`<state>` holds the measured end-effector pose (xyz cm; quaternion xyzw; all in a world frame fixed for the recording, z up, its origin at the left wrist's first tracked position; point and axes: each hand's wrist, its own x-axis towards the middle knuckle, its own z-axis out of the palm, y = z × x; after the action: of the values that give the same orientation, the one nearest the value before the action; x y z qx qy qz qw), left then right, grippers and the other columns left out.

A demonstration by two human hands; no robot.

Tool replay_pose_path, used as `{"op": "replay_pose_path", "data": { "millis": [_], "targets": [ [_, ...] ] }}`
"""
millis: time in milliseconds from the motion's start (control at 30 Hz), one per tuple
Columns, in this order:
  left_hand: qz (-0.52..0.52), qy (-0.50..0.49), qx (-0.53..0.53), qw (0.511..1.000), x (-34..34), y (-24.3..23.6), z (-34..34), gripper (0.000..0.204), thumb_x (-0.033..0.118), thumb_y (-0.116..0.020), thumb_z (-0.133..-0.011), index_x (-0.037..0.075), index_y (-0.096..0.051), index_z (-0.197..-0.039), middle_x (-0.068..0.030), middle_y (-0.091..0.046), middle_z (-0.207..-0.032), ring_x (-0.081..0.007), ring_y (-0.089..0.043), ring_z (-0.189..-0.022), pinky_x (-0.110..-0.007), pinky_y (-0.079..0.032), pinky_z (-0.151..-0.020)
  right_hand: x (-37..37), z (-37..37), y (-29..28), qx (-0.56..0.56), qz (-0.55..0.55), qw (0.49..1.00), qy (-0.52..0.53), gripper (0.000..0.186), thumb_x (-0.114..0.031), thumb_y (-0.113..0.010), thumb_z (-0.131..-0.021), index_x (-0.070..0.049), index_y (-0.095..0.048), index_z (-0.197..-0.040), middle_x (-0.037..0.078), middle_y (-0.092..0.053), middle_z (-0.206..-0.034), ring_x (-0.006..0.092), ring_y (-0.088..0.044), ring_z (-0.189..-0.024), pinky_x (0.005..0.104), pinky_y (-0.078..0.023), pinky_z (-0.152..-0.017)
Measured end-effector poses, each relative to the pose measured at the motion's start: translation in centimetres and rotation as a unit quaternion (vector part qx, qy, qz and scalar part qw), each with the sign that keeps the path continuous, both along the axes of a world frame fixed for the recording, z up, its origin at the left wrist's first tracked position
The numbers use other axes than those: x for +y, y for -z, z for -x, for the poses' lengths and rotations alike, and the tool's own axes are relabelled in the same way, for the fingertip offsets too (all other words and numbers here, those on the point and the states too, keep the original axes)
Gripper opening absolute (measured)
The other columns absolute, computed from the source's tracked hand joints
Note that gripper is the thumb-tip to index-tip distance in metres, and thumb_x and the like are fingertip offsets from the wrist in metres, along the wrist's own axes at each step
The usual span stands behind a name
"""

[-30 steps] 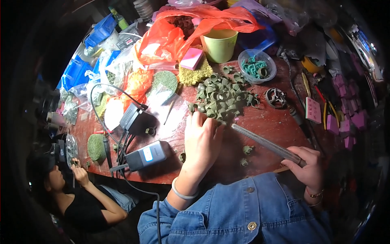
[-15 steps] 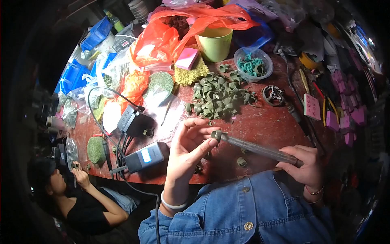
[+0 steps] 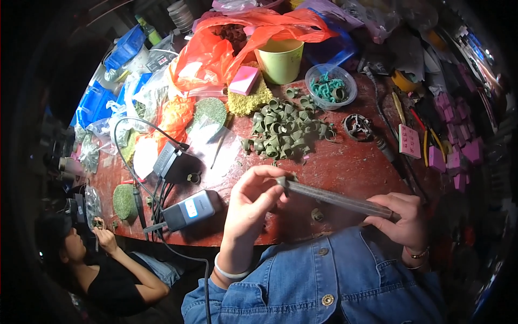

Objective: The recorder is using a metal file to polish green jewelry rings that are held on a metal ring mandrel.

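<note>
In my left hand (image 3: 253, 205) a small olive-green cupped piece (image 3: 283, 182) is pinched between thumb and fingers, at the left end of a long, clear greyish rod (image 3: 334, 197). The right end of that rod is gripped by my right hand (image 3: 396, 218), its thumb underneath. A pile of similar olive-green pieces (image 3: 283, 129) lies beyond my hands on the red worktable (image 3: 334, 156). A loose piece (image 3: 317, 215) rests below the rod.
A black device (image 3: 189, 210) with cables lies at my left; a co-worker (image 3: 108, 270) sits there. Farther back are an orange bag (image 3: 205, 54), green cup (image 3: 279, 62), pink sponge (image 3: 243, 81) and plastic tub (image 3: 331, 86). Pink blocks (image 3: 458, 135) and pliers (image 3: 431, 146) lie right.
My left hand has drawn back from the pile with a piece and brought it to the rod's tip. My right hand still grips the rod, slightly shifted.
</note>
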<state>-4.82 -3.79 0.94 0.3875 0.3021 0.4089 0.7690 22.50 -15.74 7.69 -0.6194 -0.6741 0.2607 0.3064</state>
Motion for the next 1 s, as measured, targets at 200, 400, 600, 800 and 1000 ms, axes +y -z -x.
{"op": "replay_pose_path", "data": {
  "millis": [200, 400, 600, 800, 1000],
  "targets": [
    [0.076, -0.081, -0.135, 0.985, 0.6, 0.1, 0.4, 0.026, 0.0, -0.055, -0.092, 0.002, -0.05, -0.118, -0.019, -0.056, -0.121, -0.0312, -0.06, -0.112, -0.04, -0.053, -0.093, -0.5, -0.4, -0.2, 0.02, 0.016, 0.999, 0.021, 0.029, -0.006, -0.082, -0.072, 0.0, -0.069, -0.097, 0.009, -0.066, -0.074, 0.0142, -0.064, -0.063, 0.0265, -0.046, -0.054],
    [0.163, -0.038, -0.273, 0.947, 0.1, 0.6, -0.4, 0.044, 0.004, -0.058, -0.089, -0.002, -0.044, -0.13, -0.0293, -0.051, -0.128, -0.0346, -0.055, -0.12, -0.045, -0.048, -0.101, 0.0, 0.4, -0.1, 0.033, 0.027, 0.999, -0.008, 0.03, -0.006, -0.082, -0.073, 0.001, -0.069, -0.099, 0.01, -0.067, -0.078, 0.0158, -0.065, -0.065, 0.0273, -0.048, -0.057],
    [0.159, -0.018, -0.292, 0.943, -0.9, 0.5, -1.8, 0.046, 0.003, -0.059, -0.088, -0.004, -0.044, -0.131, -0.0202, -0.053, -0.128, -0.0334, -0.048, -0.129, -0.048, -0.039, -0.11, 0.6, 1.1, 0.1, 0.025, 0.003, 1.0, 0.0, 0.03, -0.007, -0.081, -0.074, 0.001, -0.068, -0.1, 0.011, -0.067, -0.078, 0.0184, -0.066, -0.066, 0.0289, -0.049, -0.057],
    [0.215, 0.118, -0.211, 0.946, -2.7, -0.1, -3.4, 0.039, -0.003, -0.065, -0.087, -0.001, -0.055, -0.125, -0.0104, -0.063, -0.115, -0.0228, -0.057, -0.117, -0.039, -0.044, -0.106, 1.8, 2.5, -0.8, 0.015, -0.017, 1.0, -0.018, 0.031, -0.008, -0.081, -0.074, 0.0, -0.068, -0.101, 0.011, -0.066, -0.077, 0.0204, -0.066, -0.065, 0.0297, -0.049, -0.056],
    [0.123, 0.137, -0.127, 0.975, -2.8, -0.6, -3.1, 0.042, -0.005, -0.07, -0.083, 0.001, -0.058, -0.123, -0.0067, -0.064, -0.115, -0.0153, -0.06, -0.107, -0.031, -0.048, -0.097, 2.1, 2.7, -0.3, 0.008, -0.048, 0.998, -0.045, 0.033, -0.012, -0.082, -0.073, -0.001, -0.068, -0.101, 0.012, -0.067, -0.079, 0.0232, -0.067, -0.067, 0.0318, -0.051, -0.057]
  ]
}}
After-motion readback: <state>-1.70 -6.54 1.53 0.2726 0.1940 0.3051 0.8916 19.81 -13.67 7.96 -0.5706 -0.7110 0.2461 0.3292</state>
